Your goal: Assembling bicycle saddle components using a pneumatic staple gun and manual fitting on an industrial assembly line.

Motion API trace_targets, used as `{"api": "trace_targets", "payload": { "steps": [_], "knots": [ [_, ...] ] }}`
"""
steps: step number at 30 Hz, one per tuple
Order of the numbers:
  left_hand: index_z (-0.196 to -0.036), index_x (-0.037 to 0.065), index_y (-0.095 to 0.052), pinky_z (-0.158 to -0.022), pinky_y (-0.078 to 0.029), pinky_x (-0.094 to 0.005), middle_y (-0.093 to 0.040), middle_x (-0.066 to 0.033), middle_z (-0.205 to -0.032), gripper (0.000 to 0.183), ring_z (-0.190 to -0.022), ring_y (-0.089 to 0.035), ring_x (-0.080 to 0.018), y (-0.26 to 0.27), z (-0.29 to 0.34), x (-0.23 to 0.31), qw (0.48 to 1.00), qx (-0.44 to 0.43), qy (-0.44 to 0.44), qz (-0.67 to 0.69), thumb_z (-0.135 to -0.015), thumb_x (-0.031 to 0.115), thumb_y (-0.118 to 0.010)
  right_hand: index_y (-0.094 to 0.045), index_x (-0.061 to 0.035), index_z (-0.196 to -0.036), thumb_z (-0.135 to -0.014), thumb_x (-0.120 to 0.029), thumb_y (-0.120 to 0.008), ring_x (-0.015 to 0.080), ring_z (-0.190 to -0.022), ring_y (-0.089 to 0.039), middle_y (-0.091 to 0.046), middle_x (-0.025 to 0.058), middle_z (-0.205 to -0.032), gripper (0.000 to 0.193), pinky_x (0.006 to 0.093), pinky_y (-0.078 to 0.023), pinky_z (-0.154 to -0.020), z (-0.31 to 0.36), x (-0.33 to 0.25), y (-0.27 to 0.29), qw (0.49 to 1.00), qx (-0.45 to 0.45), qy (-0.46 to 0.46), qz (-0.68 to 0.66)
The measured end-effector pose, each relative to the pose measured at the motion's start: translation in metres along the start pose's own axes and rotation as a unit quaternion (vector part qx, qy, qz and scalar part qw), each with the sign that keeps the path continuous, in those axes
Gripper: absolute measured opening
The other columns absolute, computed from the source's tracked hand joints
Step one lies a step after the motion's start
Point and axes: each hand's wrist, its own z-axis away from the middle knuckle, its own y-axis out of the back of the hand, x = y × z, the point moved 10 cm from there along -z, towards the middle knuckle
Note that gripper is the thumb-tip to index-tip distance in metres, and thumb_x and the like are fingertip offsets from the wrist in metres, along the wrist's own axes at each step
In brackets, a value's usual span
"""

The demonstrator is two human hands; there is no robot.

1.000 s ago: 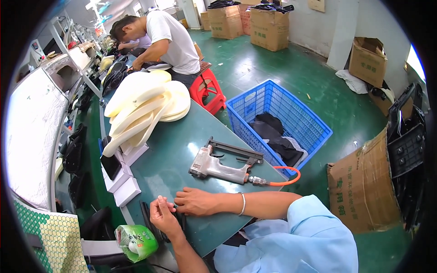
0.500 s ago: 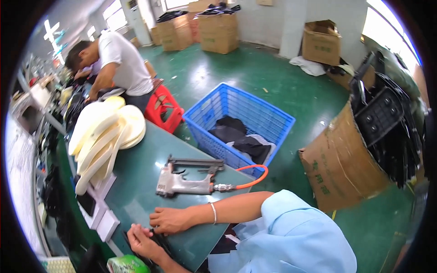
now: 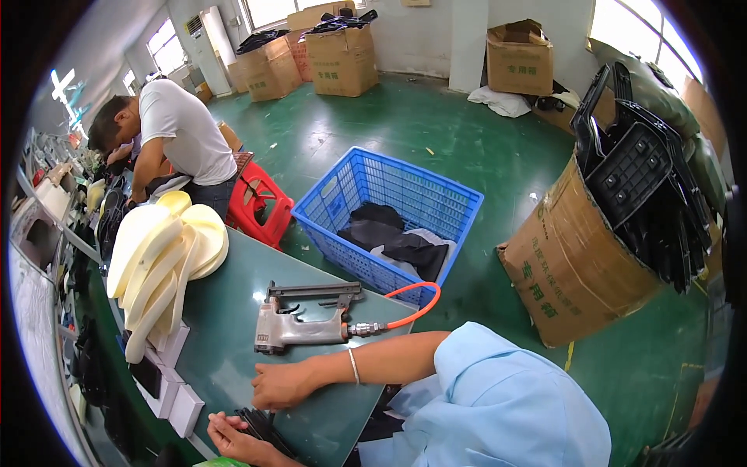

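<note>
At the near edge of the green table, my left hand [image 3: 236, 442] is closed, its fingers curled. Thin black strips [image 3: 264, 428] lie right against it in a bundle. Whether the fingers grip one of them is hidden. My right hand [image 3: 282, 385] is closed just beyond the strips, back of the hand up and knuckles low over the tabletop. Its fingertips are out of sight, so what they hold cannot be made out. Beyond it lies a metal air staple gun [image 3: 303, 325] on its side, joined to an orange hose [image 3: 424, 306]; neither hand touches it.
Cream foam pads [image 3: 159, 257] are piled at the table's left, near small white boxes [image 3: 185, 410] and a dark phone [image 3: 145, 375]. A blue crate [image 3: 311, 222] with dark cloth stands past the table. A carton of black plastic parts [image 3: 572, 268] is at right. A co-worker [image 3: 187, 128] bends at far left.
My hands have moved apart: the left is lower, the right no longer beside its fingers. More of the black strips shows between them. The whole view has shifted slightly.
</note>
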Motion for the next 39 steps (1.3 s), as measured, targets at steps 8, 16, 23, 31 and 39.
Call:
{"api": "trace_targets", "payload": {
  "steps": [8,16,23,31,39],
  "knots": [
    [-0.097,-0.002,-0.055,-0.052,-0.035,-0.0182,-0.047,-0.0005,-0.065,0.031,-0.056,-0.039,-0.0064,0.018,0.010,0.024,0.990,0.070,-0.116,-0.021,-0.096,0.028,-0.047,-0.053,-0.0093,-0.095,-0.076,-0.017,-0.061,0.0353,-0.076,-0.058,-0.061,0.0121,-0.080,0.022,0.0457,-0.043,-0.064,0.001,0.023,0.016,0.975,0.110,-0.137,-0.136],
    [-0.091,0.002,-0.058,-0.053,-0.046,-0.0208,-0.056,-0.0036,-0.072,0.015,-0.059,-0.053,-0.0087,0.001,0.004,-0.005,0.997,0.028,0.026,0.072,-0.091,0.016,-0.054,-0.057,-0.0069,-0.099,-0.085,-0.021,-0.060,0.0089,-0.060,-0.057,-0.059,0.0023,-0.079,0.020,0.0232,-0.048,-0.053,0.022,0.059,0.007,0.791,0.184,-0.340,-0.474],
    [-0.088,-0.002,-0.060,-0.053,-0.042,-0.0206,-0.056,-0.0036,-0.067,0.021,-0.055,-0.049,-0.0078,-0.014,0.004,-0.008,0.995,-0.030,0.066,0.068,-0.091,0.019,-0.056,-0.054,-0.0068,-0.100,-0.089,-0.018,-0.057,0.0079,-0.067,-0.054,-0.057,0.0021,-0.083,0.016,0.0212,-0.044,-0.060,0.022,0.053,0.004,0.662,0.195,-0.319,-0.649],
    [-0.097,-0.003,-0.061,-0.060,-0.043,-0.0211,-0.060,-0.0049,-0.077,0.023,-0.063,-0.052,-0.0086,-0.026,0.008,-0.018,0.985,-0.080,0.095,0.122,-0.087,0.018,-0.063,-0.054,-0.0066,-0.099,-0.088,-0.018,-0.059,0.0079,-0.072,-0.053,-0.058,0.0014,-0.085,0.016,0.0223,-0.043,-0.062,0.016,0.042,0.002,0.676,0.161,-0.299,-0.654],
    [-0.097,-0.001,-0.062,-0.062,-0.044,-0.0194,-0.062,-0.0021,-0.084,0.021,-0.070,-0.054,-0.0059,-0.029,0.008,-0.018,0.979,-0.104,0.091,0.150,-0.083,0.013,-0.068,-0.057,-0.0064,-0.097,-0.086,-0.018,-0.062,0.0061,-0.075,-0.052,-0.058,-0.0016,-0.085,0.017,0.0216,-0.041,-0.066,0.015,0.041,-0.001,0.684,0.144,-0.283,-0.657]
  ]
}}
